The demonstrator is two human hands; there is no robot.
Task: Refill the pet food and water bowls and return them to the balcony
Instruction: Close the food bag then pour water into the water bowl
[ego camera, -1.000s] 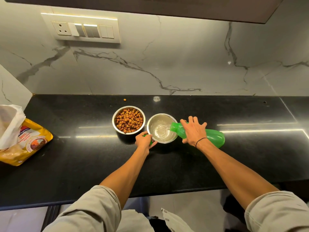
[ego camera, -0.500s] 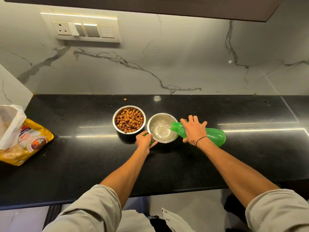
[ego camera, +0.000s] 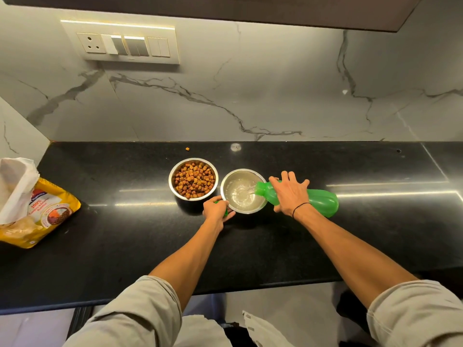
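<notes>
Head view: right hand grips green bottle, tipped sideways, water running into steel water bowl mid-table. Left hand pinches green cap against that bowl's near-left rim. Food bowl just left, full of kibble.

Two bare forearms come up from the bottom of the view, both uncovered from the elbow down. The left sleeve is a pale grey-beige fabric, rolled or pushed up into a thick cuff at the elbow, soft folds running across it. The right sleeve matches it, same light cloth, with a stitched hem line showing along its edge. On the right wrist sits a thin black band, a plain loop like a hair tie or cord. No rings or watch show on the left hand or the right hand.
</notes>
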